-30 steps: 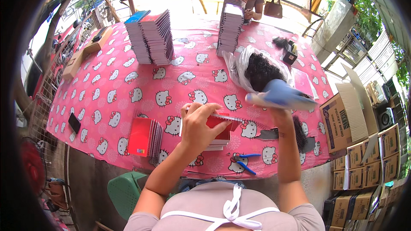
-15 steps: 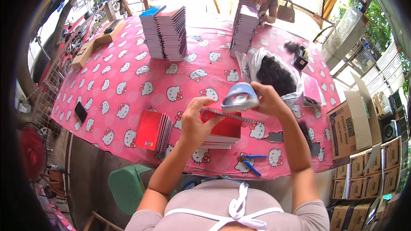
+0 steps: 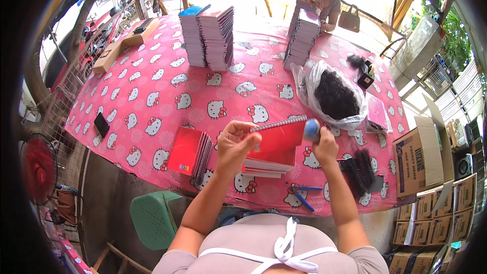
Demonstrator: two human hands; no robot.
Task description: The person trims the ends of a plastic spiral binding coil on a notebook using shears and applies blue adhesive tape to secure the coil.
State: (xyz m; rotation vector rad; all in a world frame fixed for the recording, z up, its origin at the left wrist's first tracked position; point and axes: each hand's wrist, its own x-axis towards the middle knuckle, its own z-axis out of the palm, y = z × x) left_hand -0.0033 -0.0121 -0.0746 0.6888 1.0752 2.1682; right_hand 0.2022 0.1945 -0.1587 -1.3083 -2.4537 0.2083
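Note:
My left hand pinches a red spiral notebook by its left end, tilted over a stack of notebooks. A dark coil runs along the notebook's upper edge. My right hand is closed round a small blue-and-white object with a rounded end, beside the notebook's right end; its kind is unclear. The stack of white-paged red notebooks lies underneath. To the left is a pile of red spiral notebooks. Blue-handled pliers lie near the front edge.
Tall notebook stacks stand at the back, with another near a seated person. A plastic bag of black coils and loose black coils lie right. Cardboard boxes stand beyond the table, a green stool front left.
The blue-and-white object has moved right and down from above the coil to the notebook's right end. The notebook's red cover has tilted more into sight. The view has shifted slightly.

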